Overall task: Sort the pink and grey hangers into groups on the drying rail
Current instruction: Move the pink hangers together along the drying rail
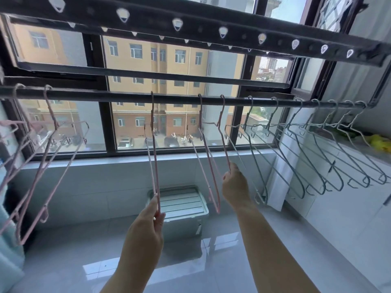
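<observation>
Our left hand [148, 225] pinches the middle pink hanger [153, 144] low; our right hand [234, 187] curls fingers round the rightmost pink hanger [225, 142] — both hooked on the rail [127, 95] beside the grey hangers [306, 157]; sideways tugs could unhook one.

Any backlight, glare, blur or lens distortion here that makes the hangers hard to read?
Head view: outdoor daylight backlights the drying rail, which bows from wide-angle distortion; pink hangers at far left are blurred; glare marks the floor tiles; the grey hangers, left hand and right hand are sharp.
</observation>
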A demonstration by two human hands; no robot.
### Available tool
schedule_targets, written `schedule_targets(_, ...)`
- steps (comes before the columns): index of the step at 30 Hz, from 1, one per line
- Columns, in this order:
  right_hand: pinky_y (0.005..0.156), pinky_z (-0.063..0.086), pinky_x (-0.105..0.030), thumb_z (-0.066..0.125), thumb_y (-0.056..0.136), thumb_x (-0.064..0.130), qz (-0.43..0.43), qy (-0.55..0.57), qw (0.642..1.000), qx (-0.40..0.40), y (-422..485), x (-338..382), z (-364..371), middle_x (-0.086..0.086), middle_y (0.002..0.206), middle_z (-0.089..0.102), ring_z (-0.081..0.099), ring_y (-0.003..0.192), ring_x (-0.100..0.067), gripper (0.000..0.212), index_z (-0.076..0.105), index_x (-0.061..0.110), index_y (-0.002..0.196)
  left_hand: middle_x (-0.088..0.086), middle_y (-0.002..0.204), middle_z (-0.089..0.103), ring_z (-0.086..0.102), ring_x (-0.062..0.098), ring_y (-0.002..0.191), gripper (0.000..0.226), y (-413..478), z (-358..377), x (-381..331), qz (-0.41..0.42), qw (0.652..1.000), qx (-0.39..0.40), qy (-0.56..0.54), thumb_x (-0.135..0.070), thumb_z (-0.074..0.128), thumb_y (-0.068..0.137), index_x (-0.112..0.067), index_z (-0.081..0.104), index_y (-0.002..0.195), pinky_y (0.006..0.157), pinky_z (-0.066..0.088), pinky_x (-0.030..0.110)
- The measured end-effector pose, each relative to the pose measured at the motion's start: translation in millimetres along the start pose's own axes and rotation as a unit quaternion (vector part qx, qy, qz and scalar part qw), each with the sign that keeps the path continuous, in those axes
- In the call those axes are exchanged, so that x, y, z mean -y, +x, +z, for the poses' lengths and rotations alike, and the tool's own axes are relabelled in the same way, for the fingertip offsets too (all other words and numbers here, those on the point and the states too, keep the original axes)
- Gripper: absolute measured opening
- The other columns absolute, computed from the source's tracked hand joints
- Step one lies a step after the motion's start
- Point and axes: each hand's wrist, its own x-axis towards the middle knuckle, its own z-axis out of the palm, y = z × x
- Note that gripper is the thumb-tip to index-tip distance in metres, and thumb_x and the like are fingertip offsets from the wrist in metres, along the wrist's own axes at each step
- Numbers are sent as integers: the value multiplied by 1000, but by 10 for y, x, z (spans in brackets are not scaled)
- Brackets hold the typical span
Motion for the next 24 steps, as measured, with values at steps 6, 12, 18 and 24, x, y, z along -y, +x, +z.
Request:
schedule_targets(6,51,34,-19,29,96,6,-2,0,1000,0,126,-124,-100,-13,84,56,44,62,-11,40,35,5,135,16,105,68,64,27,90,44,41,144,-37,18,1000,-5,-4,-12,51,89,-14,45,133,83,50,33)
schedule_targets(12,69,38,-29,29,95,8,8,0,1000,2,201,-211,-121,-20,112,60,50,81,-21,40,36,8,134,10,100,68,58,16,77,44,99,261,-43,30,1000,-5,-4,-15,51,90,-17,45,133,74,45,21)
schedule_targets(18,80,42,-33,40,95,21,19,-45,999,18,91,-112,-198,-18,113,51,50,96,-25,41,36,5,132,-5,89,58,52,10,78,48,108,319,-12,29,1000,-4,1,-15,52,90,-19,40,136,74,37,15)
schedule_targets(24,100,31,-32,57,84,11,-169,-43,973,-152,-337,535,-222,-18,125,47,38,118,-24,41,48,6,124,-12,115,45,51,-3,77,64,18,142,29,30,998,32,38,-35,52,88,-27,19,142,77,45,15)
